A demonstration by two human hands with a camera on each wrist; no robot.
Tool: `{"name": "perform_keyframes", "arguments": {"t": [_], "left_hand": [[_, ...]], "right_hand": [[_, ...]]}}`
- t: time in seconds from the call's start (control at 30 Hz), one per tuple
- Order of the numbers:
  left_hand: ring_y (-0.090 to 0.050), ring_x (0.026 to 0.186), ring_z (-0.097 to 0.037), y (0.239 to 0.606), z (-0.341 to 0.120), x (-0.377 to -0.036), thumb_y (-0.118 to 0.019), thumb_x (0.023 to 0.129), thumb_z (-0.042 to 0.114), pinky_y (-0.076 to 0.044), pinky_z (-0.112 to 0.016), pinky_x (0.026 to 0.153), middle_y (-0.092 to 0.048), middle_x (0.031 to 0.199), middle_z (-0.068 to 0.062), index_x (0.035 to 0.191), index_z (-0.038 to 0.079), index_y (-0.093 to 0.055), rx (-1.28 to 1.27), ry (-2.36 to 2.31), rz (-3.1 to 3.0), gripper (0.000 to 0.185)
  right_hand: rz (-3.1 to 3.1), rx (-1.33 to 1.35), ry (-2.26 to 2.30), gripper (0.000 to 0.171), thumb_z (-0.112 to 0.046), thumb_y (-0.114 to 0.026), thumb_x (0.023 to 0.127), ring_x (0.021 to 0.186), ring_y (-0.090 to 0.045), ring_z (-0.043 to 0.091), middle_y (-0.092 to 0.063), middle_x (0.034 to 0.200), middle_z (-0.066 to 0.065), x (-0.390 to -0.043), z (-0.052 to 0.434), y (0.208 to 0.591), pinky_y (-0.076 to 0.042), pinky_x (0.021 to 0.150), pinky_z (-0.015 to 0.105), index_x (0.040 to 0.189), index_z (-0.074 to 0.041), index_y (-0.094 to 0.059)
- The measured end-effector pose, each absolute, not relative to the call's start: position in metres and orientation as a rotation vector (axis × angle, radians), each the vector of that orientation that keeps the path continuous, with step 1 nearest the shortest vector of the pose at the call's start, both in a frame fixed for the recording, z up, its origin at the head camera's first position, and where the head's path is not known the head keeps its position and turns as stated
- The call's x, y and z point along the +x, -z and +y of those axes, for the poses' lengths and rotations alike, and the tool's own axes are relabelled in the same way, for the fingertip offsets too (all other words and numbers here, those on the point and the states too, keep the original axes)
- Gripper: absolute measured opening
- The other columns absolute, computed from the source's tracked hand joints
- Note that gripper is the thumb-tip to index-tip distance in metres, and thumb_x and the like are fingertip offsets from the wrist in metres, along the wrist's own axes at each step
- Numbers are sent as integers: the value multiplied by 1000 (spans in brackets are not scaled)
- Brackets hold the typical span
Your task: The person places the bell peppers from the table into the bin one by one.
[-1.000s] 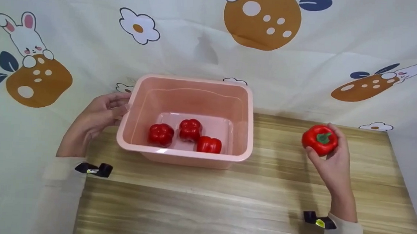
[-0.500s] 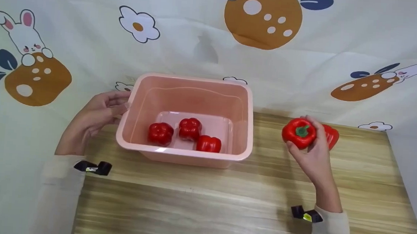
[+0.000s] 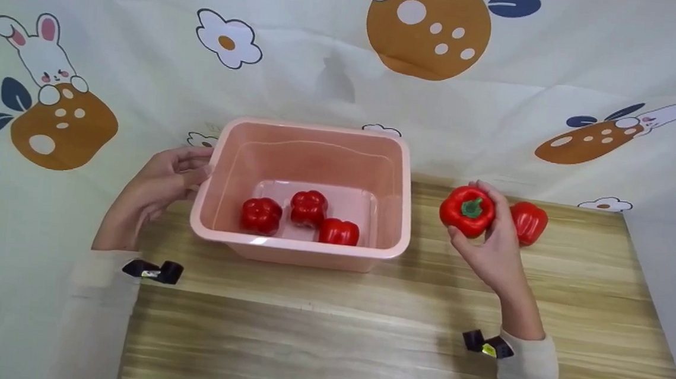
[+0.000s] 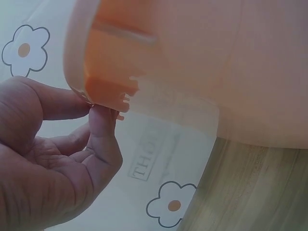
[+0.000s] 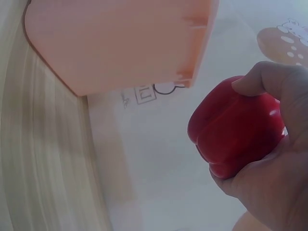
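Note:
A pink plastic basin (image 3: 303,256) stands on the wooden table with three red bell peppers (image 3: 308,209) lying inside it. At its left side my left hand (image 3: 166,183) pinches the rim between thumb and fingers, as the left wrist view also shows. My right hand (image 3: 498,242) grips another red bell pepper (image 3: 456,212), green stem facing up, to the right of the basin and apart from it. In the right wrist view, thumb and fingers curl round this pepper (image 5: 236,130). One more red bell pepper (image 3: 528,223) lies on the table just right of the hand.
Behind the basin hangs a pale cloth (image 3: 297,85) printed with rabbits, flowers and orange fruit. It also covers the left side. The wooden table (image 3: 315,342) extends in front of the basin and to its right, as far as a pale side wall (image 3: 672,260).
My right hand has moved left toward the basin with the gripped pepper, uncovering the pepper on the table behind it. My left hand and the basin have stayed in place.

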State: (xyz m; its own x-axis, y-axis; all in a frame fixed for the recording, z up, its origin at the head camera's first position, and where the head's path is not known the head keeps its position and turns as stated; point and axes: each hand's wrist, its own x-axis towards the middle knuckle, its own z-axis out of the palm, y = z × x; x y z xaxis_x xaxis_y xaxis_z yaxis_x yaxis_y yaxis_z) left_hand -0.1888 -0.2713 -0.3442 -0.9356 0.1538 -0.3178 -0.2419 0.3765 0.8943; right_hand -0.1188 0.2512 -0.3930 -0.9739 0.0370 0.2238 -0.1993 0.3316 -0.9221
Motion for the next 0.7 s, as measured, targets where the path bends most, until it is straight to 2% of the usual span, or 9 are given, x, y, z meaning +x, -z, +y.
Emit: {"name": "perform_keyframes", "arguments": {"t": [0.23, 0.7], "left_hand": [[-69, 106, -8, 342, -273, -188, -59, 108, 22, -66, -29, 87, -58, 136, -12, 162, 5, -38, -61, -1586, 2292, 60], [-69, 108, -9, 343, -270, -188, -60, 108, 25, -66, -29, 89, -54, 145, -18, 163, 8, -38, -81, -1544, 2307, 61]], "right_hand": [[-2400, 213, -1679, 88, 13, -77, 82, 138, -50, 12, -50, 155, 1, -121, 242, 387, -50, 108, 11, 158, -7, -38], [-2381, 306, -1669, 88, 13, -79, 81, 140, -51, 16, -52, 155, -1, -121, 226, 374, -52, 109, 15, 157, -7, -40]]}}
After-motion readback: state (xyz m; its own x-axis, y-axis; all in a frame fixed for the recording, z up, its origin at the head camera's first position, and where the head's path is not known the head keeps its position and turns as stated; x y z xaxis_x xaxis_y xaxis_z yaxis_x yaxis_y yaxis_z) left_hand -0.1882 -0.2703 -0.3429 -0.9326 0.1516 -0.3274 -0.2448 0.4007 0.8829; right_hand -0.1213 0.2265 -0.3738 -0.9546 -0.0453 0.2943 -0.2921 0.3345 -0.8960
